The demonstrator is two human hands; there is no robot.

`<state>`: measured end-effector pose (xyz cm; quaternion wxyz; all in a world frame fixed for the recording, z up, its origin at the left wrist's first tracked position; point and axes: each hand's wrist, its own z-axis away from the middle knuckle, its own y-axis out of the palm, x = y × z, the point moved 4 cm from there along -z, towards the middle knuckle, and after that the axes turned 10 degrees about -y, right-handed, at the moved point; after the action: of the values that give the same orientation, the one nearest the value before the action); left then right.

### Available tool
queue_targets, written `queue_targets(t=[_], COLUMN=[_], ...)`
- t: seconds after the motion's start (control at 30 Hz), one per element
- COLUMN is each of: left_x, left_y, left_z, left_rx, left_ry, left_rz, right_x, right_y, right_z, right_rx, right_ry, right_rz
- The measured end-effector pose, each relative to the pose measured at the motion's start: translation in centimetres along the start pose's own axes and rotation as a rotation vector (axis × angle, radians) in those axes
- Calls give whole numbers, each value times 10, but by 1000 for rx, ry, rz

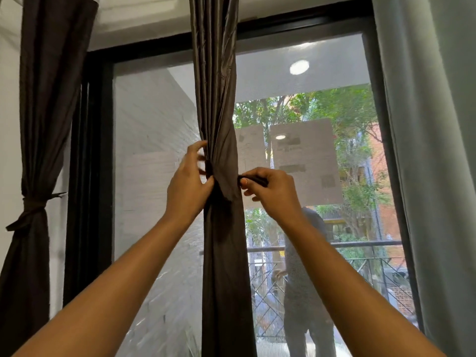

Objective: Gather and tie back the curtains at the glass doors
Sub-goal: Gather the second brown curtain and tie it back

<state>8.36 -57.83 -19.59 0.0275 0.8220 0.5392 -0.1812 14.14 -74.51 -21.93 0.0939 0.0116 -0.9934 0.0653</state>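
Hanging bunched into a narrow column between both hands, the dark brown satin curtain (219, 124) twists at its pinched waist. The left hand (189, 181) presses against its left edge, thumb on the cloth and fingers curled loosely around behind. The right hand (270, 189), just right of the waist, pinches a thin dark tie strap (253, 179) pulled sideways. Far left of the left hand, another dark brown curtain (36, 124) hangs already tied.
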Motion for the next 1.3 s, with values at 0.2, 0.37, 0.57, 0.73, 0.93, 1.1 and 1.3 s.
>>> queue_targets(t=[0.2,0.37,0.57,0.73,0.93,1.1,1.3], left_x=[-16,-39,-57,-66,-63,-59,-65], left_y=[1,-2,7,18,4,1,6], left_z=[2,-17,-32,-31,-17,-15,-15], left_rx=[-166,65,114,177,451,337,384], left_ry=[649,473,271,306,234,182,156], left_rz=[-317,-135,-264,-488,75,276,270], right_x=[20,37,49,52,36,23,39], right_y=[-13,-23,-31,-35,-50,-49,-53], right_z=[-3,-7,2,-21,-36,-41,-54], right_rx=[-24,-56,-98,-17,-45,-15,10], right_ry=[-218,-450,-748,-759,-466,-199,-272], right_rz=[316,428,832,838,496,224,158])
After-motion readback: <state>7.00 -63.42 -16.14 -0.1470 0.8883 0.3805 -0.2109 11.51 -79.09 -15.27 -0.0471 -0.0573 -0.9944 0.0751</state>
